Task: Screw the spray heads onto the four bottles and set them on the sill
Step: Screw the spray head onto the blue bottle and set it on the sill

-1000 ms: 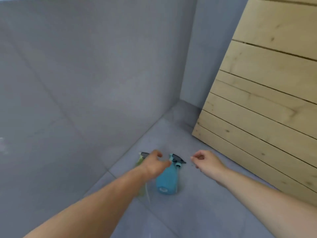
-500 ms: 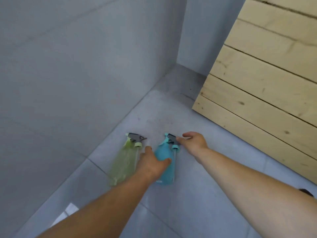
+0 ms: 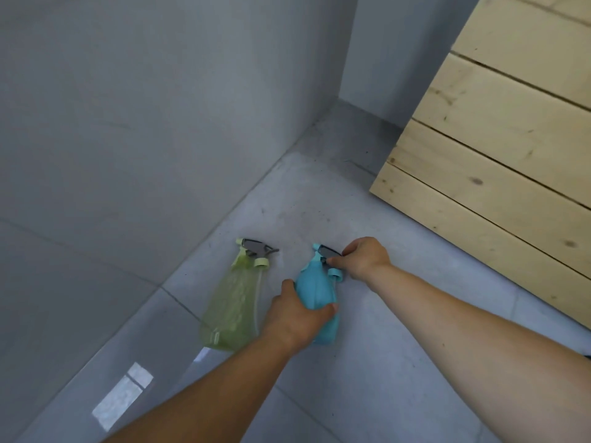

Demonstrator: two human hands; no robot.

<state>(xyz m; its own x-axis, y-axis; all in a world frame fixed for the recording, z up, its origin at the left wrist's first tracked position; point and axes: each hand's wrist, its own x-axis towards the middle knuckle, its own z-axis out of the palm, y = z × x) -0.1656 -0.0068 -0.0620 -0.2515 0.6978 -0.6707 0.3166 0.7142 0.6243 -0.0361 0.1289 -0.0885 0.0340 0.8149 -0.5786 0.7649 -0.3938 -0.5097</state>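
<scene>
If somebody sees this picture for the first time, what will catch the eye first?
First the blue spray bottle at the centre of the grey tiled floor: the left hand grips its body and the right hand pinches its spray head. Just left of it sits a translucent green spray bottle, untouched, and pale wooden planks fill the upper right.

No legible text, label, brand or number anywhere in frame. Blue bottle at lower centre and its spray head show plain plastic, no print I can make out. Same for the green bottle just to its left. Wooden boards at upper right show only grain and knots.
</scene>
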